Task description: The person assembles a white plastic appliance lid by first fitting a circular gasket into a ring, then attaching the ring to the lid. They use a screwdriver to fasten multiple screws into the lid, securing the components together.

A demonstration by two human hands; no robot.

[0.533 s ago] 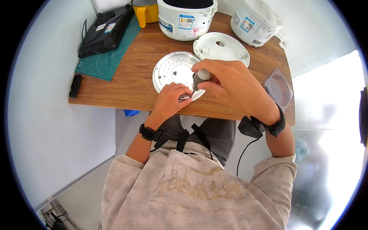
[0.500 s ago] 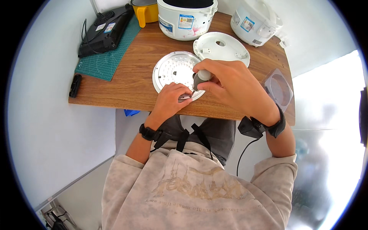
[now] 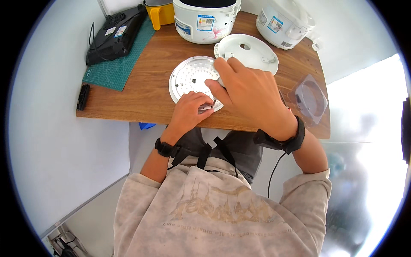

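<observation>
A round silvery plate (image 3: 180, 77) with small bumps or holes lies near the table's front edge. My left hand (image 3: 189, 109) rests on its near rim, thumb and fingers pinched around a small part (image 3: 207, 107) there that I cannot make out well. Over the plate's right side, my right hand (image 3: 254, 94) is closed round a screwdriver (image 3: 221, 82) with a grey handle, now mostly covered by the fingers. Its thin shaft points down beside my left fingertips. Behind my right hand lies a white rice cooker lid shell (image 3: 261, 55) with an oval hole.
A white rice cooker body (image 3: 192, 36) stands open at the back, a second rice cooker (image 3: 280, 28) to its right. A clear plastic box (image 3: 311, 100) sits at the right edge. Left are a green cutting mat (image 3: 115, 77), a black device (image 3: 117, 40) and a yellow-handled pot (image 3: 160, 15).
My right hand has rolled over the screwdriver, its back turned more upward and its wrist shifted left, so the handle shows less. My left hand stays in place.
</observation>
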